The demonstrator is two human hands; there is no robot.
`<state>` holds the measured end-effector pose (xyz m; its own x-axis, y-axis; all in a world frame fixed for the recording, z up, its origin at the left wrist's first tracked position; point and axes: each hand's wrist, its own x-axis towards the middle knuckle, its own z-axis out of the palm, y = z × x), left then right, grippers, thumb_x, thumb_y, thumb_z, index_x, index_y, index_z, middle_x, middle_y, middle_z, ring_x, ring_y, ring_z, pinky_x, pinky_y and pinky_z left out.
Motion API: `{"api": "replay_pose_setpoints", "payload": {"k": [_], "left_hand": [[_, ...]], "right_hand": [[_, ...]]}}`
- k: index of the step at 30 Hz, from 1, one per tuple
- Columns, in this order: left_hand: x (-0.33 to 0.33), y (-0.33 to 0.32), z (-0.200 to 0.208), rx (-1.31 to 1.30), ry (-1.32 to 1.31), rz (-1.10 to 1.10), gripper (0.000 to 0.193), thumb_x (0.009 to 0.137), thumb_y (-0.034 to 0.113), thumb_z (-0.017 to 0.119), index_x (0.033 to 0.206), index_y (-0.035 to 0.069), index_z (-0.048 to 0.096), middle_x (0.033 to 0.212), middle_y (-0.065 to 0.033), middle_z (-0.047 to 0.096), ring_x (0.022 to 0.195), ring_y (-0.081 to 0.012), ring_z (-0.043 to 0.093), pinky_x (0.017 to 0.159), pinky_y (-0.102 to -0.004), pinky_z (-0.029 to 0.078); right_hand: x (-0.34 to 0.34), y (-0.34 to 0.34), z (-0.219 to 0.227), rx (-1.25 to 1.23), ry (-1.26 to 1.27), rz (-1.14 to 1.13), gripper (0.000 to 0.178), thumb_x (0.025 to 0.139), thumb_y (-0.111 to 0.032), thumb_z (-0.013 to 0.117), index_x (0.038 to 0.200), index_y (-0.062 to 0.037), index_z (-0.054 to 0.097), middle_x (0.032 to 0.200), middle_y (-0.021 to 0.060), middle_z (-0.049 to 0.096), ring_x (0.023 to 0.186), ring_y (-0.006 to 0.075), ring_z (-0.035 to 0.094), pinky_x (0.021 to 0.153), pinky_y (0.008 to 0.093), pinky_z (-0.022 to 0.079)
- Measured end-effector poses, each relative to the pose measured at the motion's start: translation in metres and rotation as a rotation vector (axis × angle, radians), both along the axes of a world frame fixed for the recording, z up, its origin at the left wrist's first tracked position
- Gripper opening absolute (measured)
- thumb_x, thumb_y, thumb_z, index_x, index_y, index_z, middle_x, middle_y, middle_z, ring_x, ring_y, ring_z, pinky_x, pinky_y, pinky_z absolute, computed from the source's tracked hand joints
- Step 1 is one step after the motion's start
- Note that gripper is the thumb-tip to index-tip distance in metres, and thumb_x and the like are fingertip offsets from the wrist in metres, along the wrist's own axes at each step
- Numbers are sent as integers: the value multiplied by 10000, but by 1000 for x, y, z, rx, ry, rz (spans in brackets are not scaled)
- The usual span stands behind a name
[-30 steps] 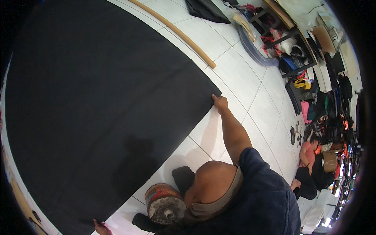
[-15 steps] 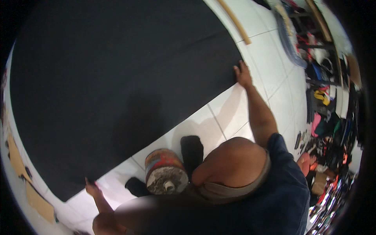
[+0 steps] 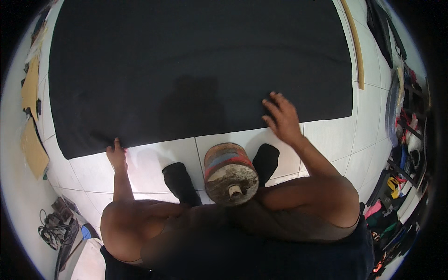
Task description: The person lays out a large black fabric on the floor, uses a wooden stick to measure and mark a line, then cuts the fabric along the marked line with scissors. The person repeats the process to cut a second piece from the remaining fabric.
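Observation:
A large sheet of black cloth (image 3: 261,70) lies flat on the tiles, its near edge running across in front of my feet. At that edge, near the cloth's left corner, my left hand (image 3: 117,157) rests with a finger stretched onto the cloth. A small pinkish-red spot shows beside this hand; what it is I cannot make out. My right hand (image 3: 283,120) is open with fingers spread, over the near edge right of the middle, holding nothing. Whether it touches the cloth is unclear. Between my feet stands a worn, paint-stained cylinder (image 3: 231,182) with a short pale stub on top.
White floor tiles (image 3: 326,135) surround the cloth. A long tan strip (image 3: 357,51) lies along its right side. Cardboard pieces (image 3: 35,149) lean at the left wall, with tangled black cables (image 3: 52,231) lower down. Cluttered shelves (image 3: 406,161) line the right side.
My right hand has left the cloth's right corner and come inward along the near edge. My left hand stays by the left corner. The whole view has turned and shifted.

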<state>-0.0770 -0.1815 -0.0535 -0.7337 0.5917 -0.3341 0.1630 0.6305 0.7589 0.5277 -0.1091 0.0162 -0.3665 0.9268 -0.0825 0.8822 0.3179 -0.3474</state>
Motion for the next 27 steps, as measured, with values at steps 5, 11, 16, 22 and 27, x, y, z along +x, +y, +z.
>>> {"api": "replay_pose_setpoints", "payload": {"k": [5, 11, 16, 22, 27], "left_hand": [[2, -3, -3, 64, 4, 6, 306, 954, 230, 696, 825, 14, 523, 701, -71, 611, 531, -120, 543, 459, -279, 428], [-9, -18, -9, 32, -13, 93, 354, 893, 316, 762, 880, 1, 602, 790, -73, 648, 580, -118, 582, 465, -244, 485], [-59, 12, 9, 474, -411, 505, 447, 880, 338, 761, 1147, 18, 600, 1083, -91, 655, 923, -217, 649, 705, -365, 550], [-181, 36, 6, 577, -327, 622, 556, 879, 254, 751, 1285, -47, 520, 1209, -142, 635, 1010, -302, 651, 867, -406, 525], [-306, 4, 11, 154, 322, 467, 536, 865, 356, 735, 1170, -73, 635, 1100, -226, 689, 982, -332, 666, 876, -419, 506]], "right_hand": [[-18, -16, 9, -169, -191, 181, 515, 933, -269, 679, 1413, -164, 525, 1538, 143, 384, 1449, 360, 339, 1155, 524, 335], [-22, 4, 23, -333, -203, 262, 559, 949, -300, 656, 1465, -184, 473, 1577, 123, 336, 1476, 365, 291, 1181, 509, 310], [-22, 23, 46, -528, -363, 358, 753, 873, -475, 709, 1484, -125, 442, 1585, 198, 279, 1463, 427, 282, 1168, 585, 285], [-30, 49, 60, -651, -467, 507, 853, 833, -621, 678, 1457, -77, 474, 1507, 267, 327, 1380, 476, 376, 1123, 537, 376], [-49, 67, 59, -741, -518, 550, 886, 861, -682, 605, 1493, -83, 438, 1521, 269, 308, 1413, 439, 351, 1134, 515, 376]]}}
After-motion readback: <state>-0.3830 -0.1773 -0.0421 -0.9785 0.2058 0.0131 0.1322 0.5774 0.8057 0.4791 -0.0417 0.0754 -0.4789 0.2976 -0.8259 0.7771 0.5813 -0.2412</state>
